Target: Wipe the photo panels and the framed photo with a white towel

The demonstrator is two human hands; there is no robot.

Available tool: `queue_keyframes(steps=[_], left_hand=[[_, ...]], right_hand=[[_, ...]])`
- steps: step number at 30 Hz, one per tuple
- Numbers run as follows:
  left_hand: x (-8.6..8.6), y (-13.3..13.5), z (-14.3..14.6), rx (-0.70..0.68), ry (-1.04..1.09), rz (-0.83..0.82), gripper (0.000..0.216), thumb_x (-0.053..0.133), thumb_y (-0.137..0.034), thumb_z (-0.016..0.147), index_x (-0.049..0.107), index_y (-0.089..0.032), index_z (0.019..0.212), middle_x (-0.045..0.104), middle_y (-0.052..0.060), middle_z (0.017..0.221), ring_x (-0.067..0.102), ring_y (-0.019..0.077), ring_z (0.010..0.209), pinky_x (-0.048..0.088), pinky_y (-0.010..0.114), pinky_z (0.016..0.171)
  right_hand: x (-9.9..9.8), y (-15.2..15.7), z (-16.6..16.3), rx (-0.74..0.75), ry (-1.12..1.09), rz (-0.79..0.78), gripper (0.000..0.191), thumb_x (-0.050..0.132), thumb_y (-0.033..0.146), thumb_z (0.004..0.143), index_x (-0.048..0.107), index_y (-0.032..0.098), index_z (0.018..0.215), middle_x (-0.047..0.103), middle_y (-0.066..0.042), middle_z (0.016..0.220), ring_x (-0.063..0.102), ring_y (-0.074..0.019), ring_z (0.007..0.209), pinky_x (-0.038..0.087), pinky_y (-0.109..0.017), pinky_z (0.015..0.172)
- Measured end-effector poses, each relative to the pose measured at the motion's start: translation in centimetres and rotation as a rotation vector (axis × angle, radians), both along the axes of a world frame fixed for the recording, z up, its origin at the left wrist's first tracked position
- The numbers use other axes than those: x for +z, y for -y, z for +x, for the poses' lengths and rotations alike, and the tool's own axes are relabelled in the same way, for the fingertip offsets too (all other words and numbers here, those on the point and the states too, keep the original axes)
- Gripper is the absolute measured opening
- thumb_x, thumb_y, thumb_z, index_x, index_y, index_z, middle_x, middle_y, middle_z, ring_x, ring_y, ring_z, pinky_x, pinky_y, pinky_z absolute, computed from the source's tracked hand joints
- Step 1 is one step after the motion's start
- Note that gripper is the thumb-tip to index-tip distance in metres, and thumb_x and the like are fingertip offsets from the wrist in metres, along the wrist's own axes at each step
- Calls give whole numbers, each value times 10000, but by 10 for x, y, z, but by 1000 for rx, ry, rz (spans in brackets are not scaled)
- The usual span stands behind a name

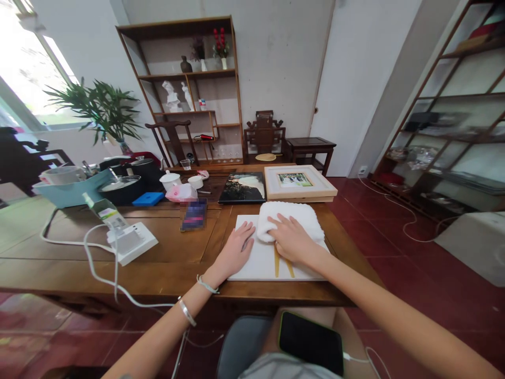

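Note:
My left hand [235, 251] lies flat on the left part of a white rectangular panel [252, 271], fingers stretched and holding nothing. My right hand [295, 238] grips a folded white towel [307, 217], its fingers over the top and the thumb at the near edge. The towel rests on the far right part of the panel and hides it there. Two yellow strips [277, 263] run from under my right hand toward the panel's near edge.
Beyond the panel lie a dark picture [242, 188] and a pale wooden frame [327, 190]. At left are an opened white box [136, 243], a white cable [89, 252], pots [120, 187] and a blue basin [59, 195]. A tablet [311, 342] rests on my lap.

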State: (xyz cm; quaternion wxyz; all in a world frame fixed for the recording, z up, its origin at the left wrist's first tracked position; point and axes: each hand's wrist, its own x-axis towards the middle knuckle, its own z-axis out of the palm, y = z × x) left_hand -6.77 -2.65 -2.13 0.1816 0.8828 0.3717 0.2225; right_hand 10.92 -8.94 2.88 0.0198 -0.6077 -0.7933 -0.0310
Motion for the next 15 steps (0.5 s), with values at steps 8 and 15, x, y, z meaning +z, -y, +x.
queue_keyframes(steps=[8,15], left_hand=[[1,0,0,-6,38,-6,400,375,-236,892,518,-180,1261,449,110,1390,324,248,1342,237,508,1099],[5,3,1,-12,32,-19,404,364,-208,886,529,-139,1248,434,138,1395,310,261,1346,237,516,1095]], right_hand=[[-5,39,-19,138,96,34,332,443,98,784,680,111,1016,397,-187,1400,291,-420,1295,253,-592,1022],[-2,95,-21,222,-14,-23,304,468,102,758,700,148,949,373,-114,1433,239,-364,1336,235,-532,1073]])
